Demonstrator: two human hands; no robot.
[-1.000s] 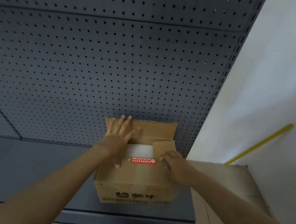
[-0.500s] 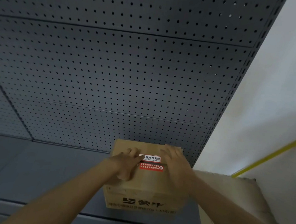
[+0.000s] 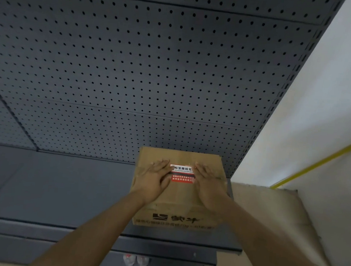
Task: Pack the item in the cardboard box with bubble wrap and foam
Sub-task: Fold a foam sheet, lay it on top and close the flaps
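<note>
A brown cardboard box (image 3: 175,212) with dark printing on its front stands on a dark grey shelf (image 3: 57,190), close to the shelf's right end. Its top flaps lie closed, with a red and white label (image 3: 182,174) across the seam. My left hand (image 3: 152,181) lies flat on the left half of the top, fingers straight and pointing away from me. My right hand (image 3: 209,186) presses flat on the right half in the same way. The box's contents are hidden under the flaps.
A dark pegboard panel (image 3: 134,64) rises behind the shelf. To the right are a white wall with a yellow strip (image 3: 315,165) and a beige cloth-covered surface (image 3: 269,217). Two small bottles (image 3: 135,260) stand on a lower shelf.
The open flaps have been folded down over the white foam inside. Both hands moved from the flap edges onto the closed top and now lie flat on either side of the label.
</note>
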